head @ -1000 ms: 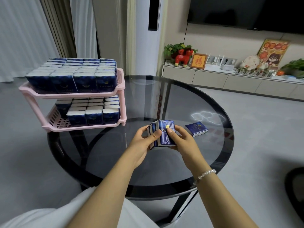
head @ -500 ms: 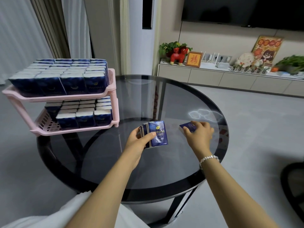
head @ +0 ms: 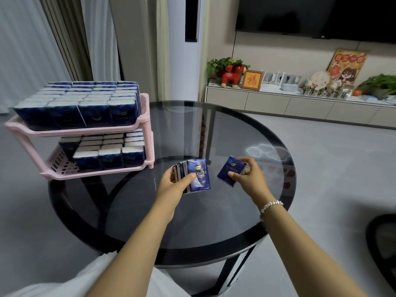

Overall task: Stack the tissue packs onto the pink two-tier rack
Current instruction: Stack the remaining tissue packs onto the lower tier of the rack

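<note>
Dark glass table (head: 214, 211) under us, in a living room. Our left hand (head: 171, 185) grips a fanned bundle (head: 192, 175) of tissue packs, thumb across the front; just right of it our right hand (head: 246, 179) pinches a single pack (head: 229, 170), tilted above the glass. We judge this the gathering step: next, join the pack to the bundle and carry all up-left to the pink rack (head: 90, 130). Its top tier looks full, and the lower tier has a gap at its left, under a low shelf edge.
</note>
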{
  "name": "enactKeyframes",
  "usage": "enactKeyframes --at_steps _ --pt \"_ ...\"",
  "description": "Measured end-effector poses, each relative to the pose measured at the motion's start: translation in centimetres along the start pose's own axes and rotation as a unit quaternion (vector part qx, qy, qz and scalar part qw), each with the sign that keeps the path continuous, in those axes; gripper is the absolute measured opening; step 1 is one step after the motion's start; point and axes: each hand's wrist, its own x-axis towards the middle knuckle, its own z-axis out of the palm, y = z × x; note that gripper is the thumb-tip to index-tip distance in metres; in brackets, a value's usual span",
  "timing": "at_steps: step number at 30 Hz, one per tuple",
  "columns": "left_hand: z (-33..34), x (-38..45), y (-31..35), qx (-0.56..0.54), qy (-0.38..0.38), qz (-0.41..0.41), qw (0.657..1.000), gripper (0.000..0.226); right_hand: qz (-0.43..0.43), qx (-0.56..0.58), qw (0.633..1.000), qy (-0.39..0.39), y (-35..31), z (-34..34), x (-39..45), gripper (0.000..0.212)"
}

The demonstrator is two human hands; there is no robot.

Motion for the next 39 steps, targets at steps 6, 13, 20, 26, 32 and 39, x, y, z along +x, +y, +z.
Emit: enactKeyframes --at_steps 6,13,20,26,32,39 --pt "-1.1 -0.5 0.3 -0.042 0.028 0.0 0.999 0.034 -0.031 0.164 0.982 -0.089 -1.7 0.5 -3.0 0.051" --pt "-1.9 -1.4 0.7 -0.064 -0.018 -0.006 0.998 0.038 -0.106 0.1 0.962 -0.229 -3.7 1.7 -5.7 0.056" --pt "-2.3 -2.0 1.2 -0.07 -0.107 0.027 0.991 0.062 -0.086 0.134 0.946 -0.283 -3.7 2.6 -5.8 0.056" --pt "-3.1 -1.7 1.1 0.047 -0.15 0.016 0.987 0.115 -0.09 0.091 0.929 -0.348 -4.1 2.1 -5.0 0.066" --pt "-3.5 -1.9 1.4 0.124 -0.196 0.0 0.973 0.13 -0.014 0.029 0.889 -0.457 -4.4 1.9 -3.1 0.086" --pt "-3.6 -2.6 1.8 0.323 -0.186 0.007 0.928 0.122 -0.07 -0.169 0.871 -0.456 -4.8 2.3 -3.2 0.097"
